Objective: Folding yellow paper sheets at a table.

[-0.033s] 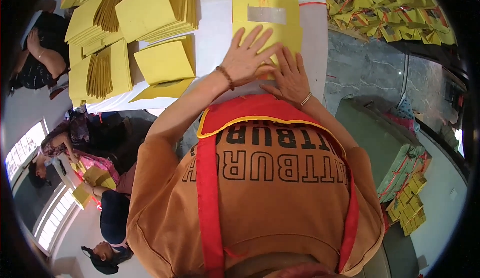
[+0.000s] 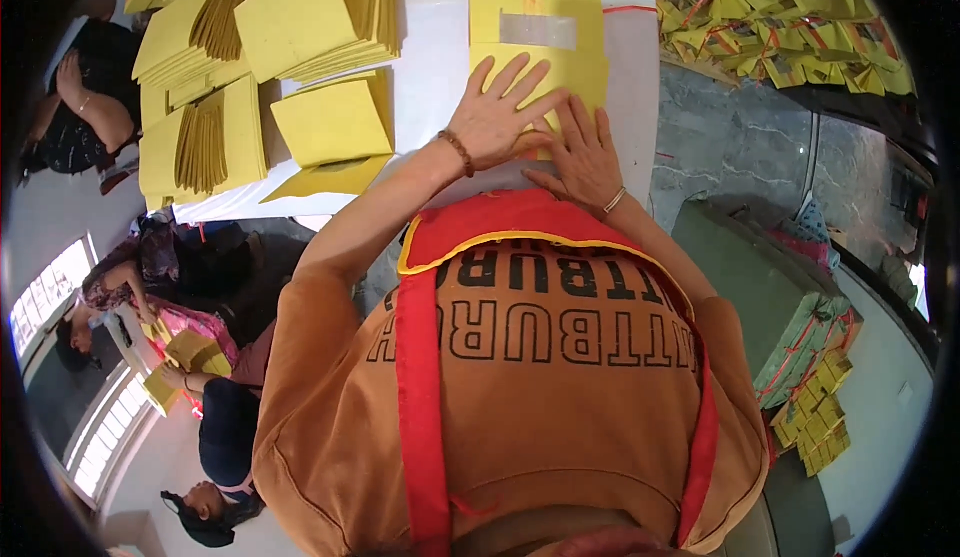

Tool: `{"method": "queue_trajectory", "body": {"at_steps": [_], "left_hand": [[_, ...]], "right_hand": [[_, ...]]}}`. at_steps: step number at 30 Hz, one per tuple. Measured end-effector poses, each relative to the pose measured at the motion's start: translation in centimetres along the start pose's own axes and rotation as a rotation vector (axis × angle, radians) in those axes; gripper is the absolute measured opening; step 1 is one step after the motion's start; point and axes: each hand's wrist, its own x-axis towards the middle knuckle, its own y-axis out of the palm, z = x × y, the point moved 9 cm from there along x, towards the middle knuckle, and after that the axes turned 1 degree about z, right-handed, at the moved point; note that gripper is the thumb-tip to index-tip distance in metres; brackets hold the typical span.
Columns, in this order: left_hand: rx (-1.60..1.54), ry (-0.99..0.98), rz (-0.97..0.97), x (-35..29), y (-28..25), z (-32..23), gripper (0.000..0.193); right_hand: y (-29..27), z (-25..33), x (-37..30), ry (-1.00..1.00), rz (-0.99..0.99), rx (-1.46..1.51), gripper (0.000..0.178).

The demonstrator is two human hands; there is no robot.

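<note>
A yellow paper folder (image 2: 538,63) with a see-through rectangular window (image 2: 538,31) near its far end lies flat on the white table (image 2: 430,32). My left hand (image 2: 507,115) rests on its near part, fingers spread. Beside it my right hand (image 2: 583,152) lies over the folder's near right corner, fingers stretched out and thumb pointing left. The two hands meet or overlap near the left thumb. Both palms hide the folder's near edge. To the left, a single yellow folder (image 2: 333,122) stands partly opened near the table's front edge.
Tall stacks of folded yellow folders (image 2: 295,22) fill the table's left side. At far right lie yellow bundles tied with red string (image 2: 790,22). A green block-shaped piece (image 2: 735,267) stands right of me. Other people (image 2: 225,427) sit at the left, some handling yellow folders.
</note>
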Motion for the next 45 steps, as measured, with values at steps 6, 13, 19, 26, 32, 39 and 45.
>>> {"method": "queue_trajectory", "body": {"at_steps": [6, 13, 19, 26, 32, 39, 45], "left_hand": [[-0.053, -0.007, -0.006, -0.2, 0.9, 0.2, 0.064], [-0.059, -0.009, -0.001, 0.2, 0.3, 0.3, 0.067], [-0.068, 0.018, -0.04, 0.0, -0.1, 0.5, 0.07], [0.037, 0.246, -0.076, -1.0, -1.2, -2.3, 0.054], [0.186, 0.144, -0.185, 0.2, -1.6, -3.7, 0.052], [-0.187, -0.086, -0.361, -0.3, -9.5, 1.8, 0.044], [-0.724, -0.345, -0.702, -10.5, -21.3, 7.1, 0.019]], "right_hand": [[0.2, -3.0, -1.1, 0.089, 0.073, 0.166, 0.055], [-0.4, -5.8, -1.3, 0.29, -0.057, 0.282, 0.042], [1.1, -6.1, -1.7, 0.312, -0.037, 0.255, 0.043], [0.7, -6.1, -1.5, 0.301, 0.063, 0.257, 0.043], [-4.2, -5.9, -1.1, 0.235, -0.333, 0.596, 0.032], [-9.6, 3.4, 0.0, -0.278, -0.403, 0.48, 0.008], [-1.9, 9.4, 4.8, -0.359, 0.022, 0.604, 0.023]]}}
